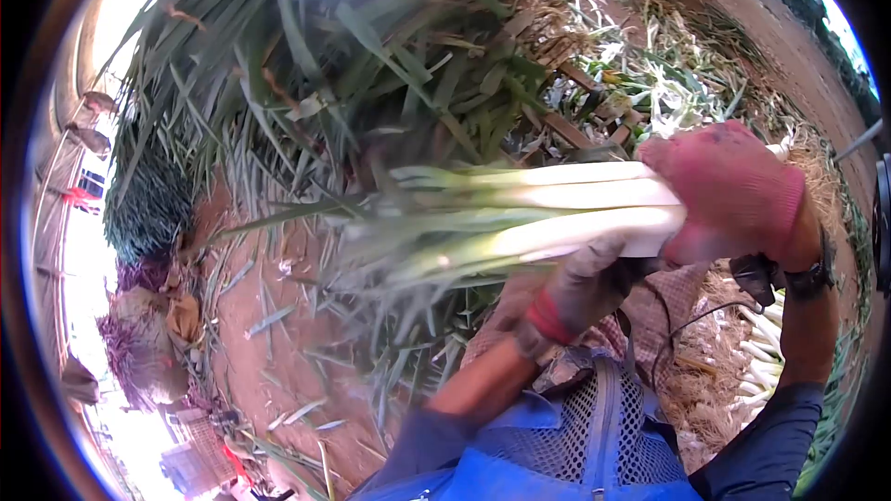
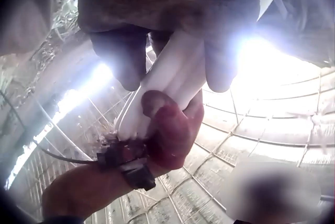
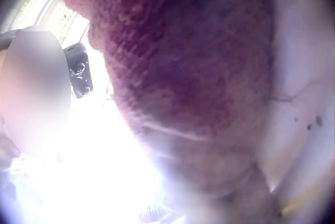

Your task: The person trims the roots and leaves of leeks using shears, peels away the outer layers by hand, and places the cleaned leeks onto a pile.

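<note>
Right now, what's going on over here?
A person is holding a bunch of leek-like stalks in both gloved hands. The right hand grips the white ends, while the left hand holds the bunch from below. The blurred leafy ends point left. A big heap of greens lies beyond, and more white stalks lie at the person's right.

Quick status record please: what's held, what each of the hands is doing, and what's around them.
Held: bundle of green-and-white stalks, leafy ends blurred
Right hand: red-gloved, grips the bundle at its white end
Left hand: holds the white part from below, fingers curled around it
Ahead: large heap of long green leaves
Beside right forearm: more white stalks
Ground: brown, strewn with leaf pieces
</note>
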The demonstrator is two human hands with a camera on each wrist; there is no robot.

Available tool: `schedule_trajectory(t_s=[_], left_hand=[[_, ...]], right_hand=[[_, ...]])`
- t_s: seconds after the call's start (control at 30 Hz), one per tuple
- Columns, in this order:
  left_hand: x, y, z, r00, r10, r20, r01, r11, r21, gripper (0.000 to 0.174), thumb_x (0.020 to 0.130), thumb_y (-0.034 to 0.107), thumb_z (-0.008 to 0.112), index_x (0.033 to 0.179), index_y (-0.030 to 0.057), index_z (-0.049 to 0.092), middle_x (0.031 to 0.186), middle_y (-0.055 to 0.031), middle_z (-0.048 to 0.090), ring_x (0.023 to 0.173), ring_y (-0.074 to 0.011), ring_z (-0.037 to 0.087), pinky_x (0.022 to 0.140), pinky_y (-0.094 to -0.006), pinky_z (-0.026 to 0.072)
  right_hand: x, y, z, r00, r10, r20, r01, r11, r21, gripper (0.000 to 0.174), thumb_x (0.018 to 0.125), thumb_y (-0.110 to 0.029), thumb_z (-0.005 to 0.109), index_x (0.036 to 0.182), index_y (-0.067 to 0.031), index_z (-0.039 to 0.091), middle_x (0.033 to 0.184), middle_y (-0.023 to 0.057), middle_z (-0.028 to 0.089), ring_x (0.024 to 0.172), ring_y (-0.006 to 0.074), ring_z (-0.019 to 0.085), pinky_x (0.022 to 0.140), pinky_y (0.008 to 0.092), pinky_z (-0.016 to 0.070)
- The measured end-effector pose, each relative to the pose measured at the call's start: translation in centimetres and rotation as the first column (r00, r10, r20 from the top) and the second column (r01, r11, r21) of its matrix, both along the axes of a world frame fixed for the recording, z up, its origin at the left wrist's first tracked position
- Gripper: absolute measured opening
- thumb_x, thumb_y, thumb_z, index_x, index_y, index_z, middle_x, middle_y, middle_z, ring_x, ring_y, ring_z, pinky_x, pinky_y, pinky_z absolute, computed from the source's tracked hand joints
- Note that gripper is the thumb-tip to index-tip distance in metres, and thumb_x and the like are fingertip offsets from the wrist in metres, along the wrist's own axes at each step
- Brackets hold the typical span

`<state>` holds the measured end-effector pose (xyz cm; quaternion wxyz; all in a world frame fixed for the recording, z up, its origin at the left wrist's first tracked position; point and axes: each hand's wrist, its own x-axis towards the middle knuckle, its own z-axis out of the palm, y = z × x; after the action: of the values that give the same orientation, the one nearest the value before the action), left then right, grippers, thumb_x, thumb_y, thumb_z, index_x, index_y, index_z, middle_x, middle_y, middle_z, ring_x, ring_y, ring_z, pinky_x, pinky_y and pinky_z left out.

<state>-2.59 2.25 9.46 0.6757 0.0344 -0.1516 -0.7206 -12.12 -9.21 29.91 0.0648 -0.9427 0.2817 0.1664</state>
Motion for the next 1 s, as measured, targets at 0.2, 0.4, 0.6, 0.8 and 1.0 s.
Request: schedule_trajectory(t_s=[0.2,0.4,0.6,0.8,1.0], left_hand=[[1.1,1.1,-7.8,0.980,-0.199,0.031,0.193,0.970,0.146,0.057,0.105,0.046,0.055,0.144,0.0051,0.059,0.141,-0.0153,0.066,0.130,-0.0344,0.062,0.109,-0.0543,0.0498],[3.4,-0.3,-12.4,0.998,-0.044,-0.036,0.053,0.959,0.280,0.080,0.090,0.048,0.073,0.151,0.0010,0.051,0.145,-0.0159,0.064,0.134,-0.0303,0.060,0.116,-0.0498,0.0446],[-3.8,-0.5,-3.1,0.946,-0.324,-0.011,0.313,0.905,0.286,0.078,0.088,0.040,0.079,0.149,-0.0013,0.051,0.145,-0.0145,0.064,0.129,-0.0284,0.063,0.114,-0.0461,0.0473],[-7.8,-4.5,-1.1,0.872,-0.483,0.076,0.473,0.873,0.114,0.074,0.096,0.043,0.073,0.152,0.0008,0.048,0.150,-0.0162,0.060,0.134,-0.0297,0.061,0.116,-0.0483,0.0473],[-14.6,-11.2,2.5,0.893,-0.266,0.363,0.260,0.963,0.067,0.071,0.100,0.043,0.070,0.154,0.0025,0.047,0.150,-0.0151,0.060,0.137,-0.0303,0.058,0.116,-0.0493,0.0462]], right_hand=[[-2.2,1.1,-4.2,0.975,0.131,0.180,-0.089,0.971,-0.222,0.051,0.072,-0.028,0.086,0.111,0.0000,0.066,0.084,0.0144,0.068,0.082,0.0321,0.070,0.071,0.0467,0.0548],[-5.1,1.7,-11.9,0.850,0.267,0.453,-0.054,0.902,-0.429,0.017,0.072,-0.017,0.073,0.085,-0.0057,0.071,0.070,0.0074,0.062,0.064,0.0225,0.059,0.060,0.0422,0.0460],[-6.5,-1.0,-17.4,0.718,0.255,0.648,0.067,0.901,-0.429,0.023,0.054,-0.026,0.077,0.070,-0.0103,0.078,0.066,0.0029,0.067,0.060,0.0236,0.060,0.053,0.0445,0.0385],[-14.2,-3.6,-13.3,0.853,0.201,0.482,-0.020,0.935,-0.354,0.023,0.061,-0.020,0.081,0.077,-0.0058,0.072,0.065,0.0033,0.066,0.059,0.0229,0.063,0.059,0.0409,0.0488],[-27.0,-2.3,-7.1,0.841,-0.090,0.533,0.370,0.814,-0.447,0.022,0.081,-0.016,0.072,0.095,0.0011,0.066,0.072,0.0056,0.065,0.063,0.0202,0.066,0.053,0.0339,0.0556]])
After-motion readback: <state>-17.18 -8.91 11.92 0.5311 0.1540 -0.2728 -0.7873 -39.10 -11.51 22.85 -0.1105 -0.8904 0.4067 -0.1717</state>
